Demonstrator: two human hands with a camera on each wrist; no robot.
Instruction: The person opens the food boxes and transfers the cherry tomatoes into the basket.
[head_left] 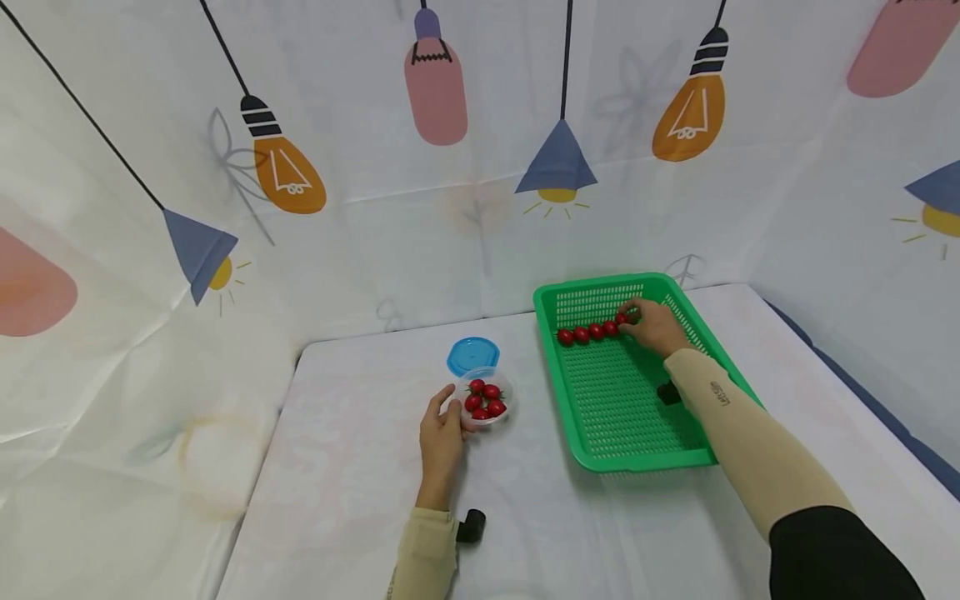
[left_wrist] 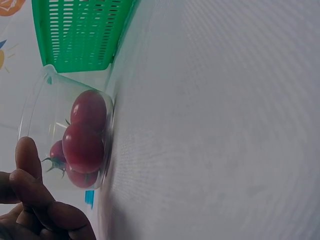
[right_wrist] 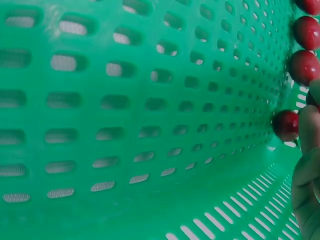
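On the left, my left hand (head_left: 442, 437) grips a round clear plastic tub (head_left: 506, 389) by its side, thumb near the rim. Inside the tub lie several cherry tomatoes (head_left: 491, 392) with green stems; the left wrist view shows them through its wall (left_wrist: 84, 147). My right hand (head_left: 654, 327) reaches into the green basket (head_left: 577, 425) and pinches a cherry tomato (right_wrist: 286, 125) at the right end of a row. Several more cherry tomatoes (head_left: 582, 335) line up leftward from it across the basket's far part. Part of the right hand lies outside the right wrist view.
A blue lid (head_left: 472, 355) lies on the white-covered table (head_left: 360, 467), just behind the tub. The basket's raised rim surrounds the right hand's work. Behind the table hangs a white cloth (head_left: 390, 250) printed with lamps and bulbs.
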